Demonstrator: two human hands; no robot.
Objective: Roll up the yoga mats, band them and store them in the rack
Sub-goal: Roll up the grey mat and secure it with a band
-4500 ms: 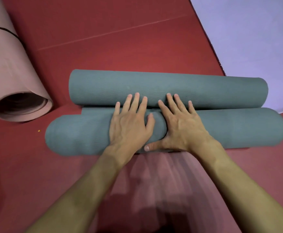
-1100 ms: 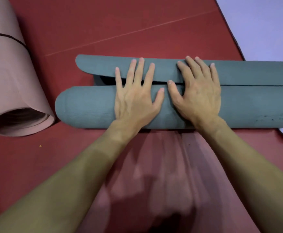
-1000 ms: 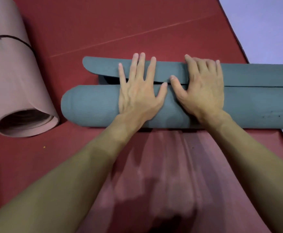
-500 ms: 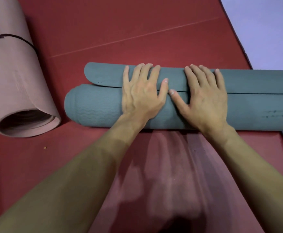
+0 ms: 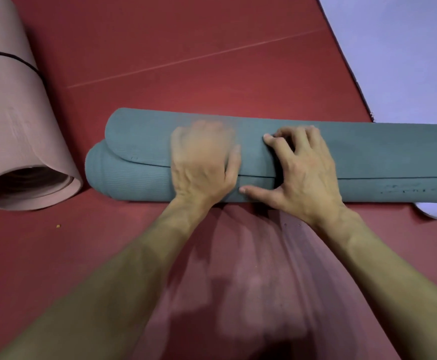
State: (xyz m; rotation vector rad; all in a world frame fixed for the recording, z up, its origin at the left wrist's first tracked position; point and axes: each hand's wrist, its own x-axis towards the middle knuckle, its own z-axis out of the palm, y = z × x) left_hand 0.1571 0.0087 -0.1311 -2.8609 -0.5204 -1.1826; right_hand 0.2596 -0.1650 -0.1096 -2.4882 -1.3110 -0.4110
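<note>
I am logging dim, warm light, apparently coming from overhead. Pale overlapping shadows are fanning across the red floor (image 5: 212,61) just below the teal mat (image 5: 381,157). The left hand (image 5: 201,165) is smearing with motion blur, its outline unreadable; the right hand (image 5: 303,175) is rendering sharp. The wide lens is bowing that mat and the pink roll (image 5: 17,126) near the frame edges.

Bare red floor (image 5: 212,61) beyond teal roll (image 5: 368,157); pink roll (image 5: 17,126) at left.
</note>
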